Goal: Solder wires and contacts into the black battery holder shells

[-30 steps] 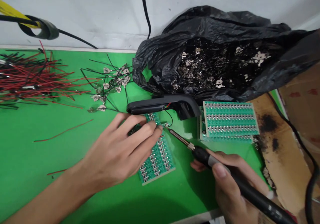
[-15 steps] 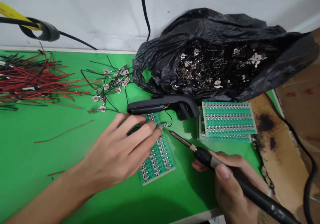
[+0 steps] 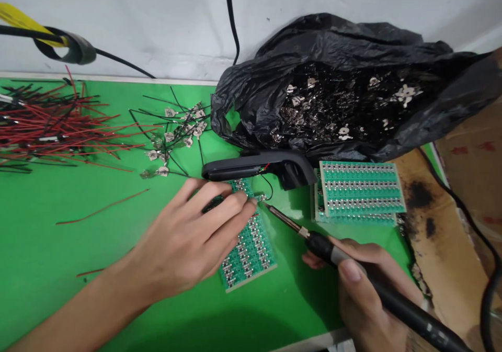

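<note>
The left hand (image 3: 188, 242) lies over the green circuit board (image 3: 248, 252) on the table (image 3: 58, 268), its fingers (image 3: 235, 205) stretched out and pressing down at the board's far end; whether they also pin a wire there I cannot tell. The right hand (image 3: 364, 289), to the board's right, has its fingers closed around a soldering iron (image 3: 319, 246), whose tip meets the board's far right corner just beside the left fingertips. This looks like a joint being soldered at that corner, which calls for a firmly held board and a steady tip. A black plastic housing (image 3: 254, 165) lies just beyond the board, a stack of boards (image 3: 361, 190) to its right, and red wires (image 3: 50, 127) well to its left.
</note>
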Demonstrator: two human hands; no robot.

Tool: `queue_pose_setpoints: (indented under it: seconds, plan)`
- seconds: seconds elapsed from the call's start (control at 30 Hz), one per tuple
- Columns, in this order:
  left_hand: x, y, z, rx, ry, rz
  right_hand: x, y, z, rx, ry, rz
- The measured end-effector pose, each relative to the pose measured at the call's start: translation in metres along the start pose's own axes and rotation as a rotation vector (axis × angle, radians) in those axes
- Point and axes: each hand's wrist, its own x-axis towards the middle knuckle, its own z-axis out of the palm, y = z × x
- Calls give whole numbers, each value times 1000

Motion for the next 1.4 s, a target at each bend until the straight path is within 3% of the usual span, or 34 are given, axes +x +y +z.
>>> queue_pose_setpoints:
  seconds: [1.4]
  plan:
    - [1, -1, -1, -3, -5, 2, 1, 4, 2, 24, 27, -9]
